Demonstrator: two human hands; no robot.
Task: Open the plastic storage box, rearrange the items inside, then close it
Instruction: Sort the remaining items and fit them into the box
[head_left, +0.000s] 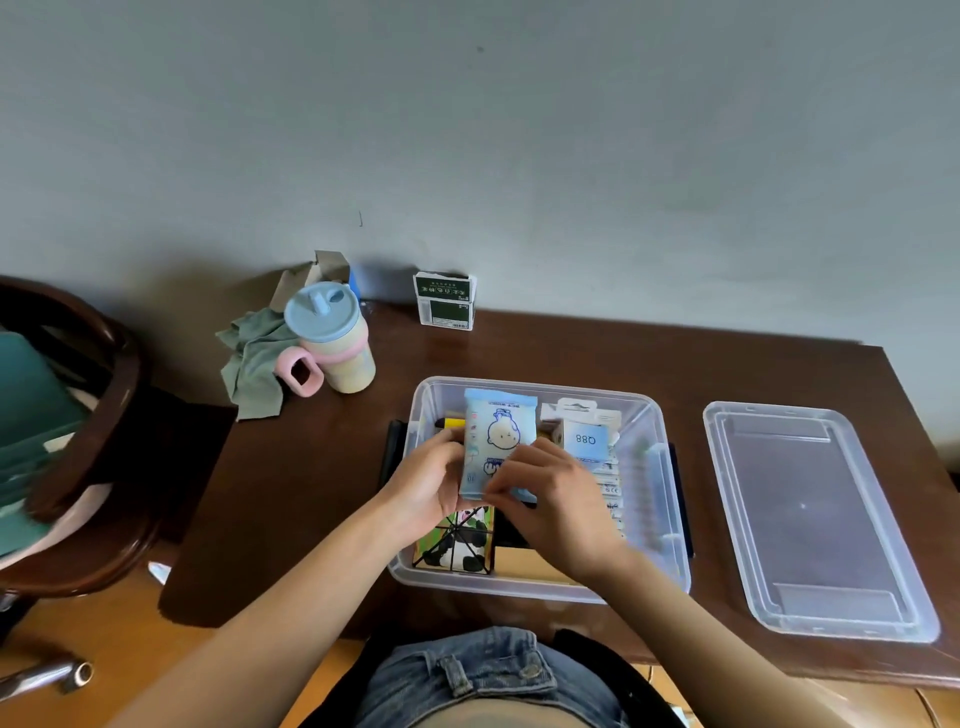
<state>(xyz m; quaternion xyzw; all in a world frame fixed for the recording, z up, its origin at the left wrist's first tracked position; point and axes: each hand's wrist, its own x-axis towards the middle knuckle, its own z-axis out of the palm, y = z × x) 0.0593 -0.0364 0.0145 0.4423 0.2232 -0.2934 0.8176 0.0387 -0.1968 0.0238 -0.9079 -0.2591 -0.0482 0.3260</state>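
**Box open, wipes pack held over it**

At frame centre, the clear storage box (670, 499) stands open on the brown tabletop (322, 467). Its lid (815, 519) lies flat at right, apart from it. The left hand (434, 480) and right hand (558, 501) together hold a light-blue wipes pack (498, 431) above the box. A panda-printed box (457, 543) sits inside. A lidded cup (332, 343) stands upper left.

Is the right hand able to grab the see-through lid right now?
Probably not yet. The right hand is busy holding the blue packet together with the left hand. The lid lies uncovered on the table beside the box, so the way looks free.
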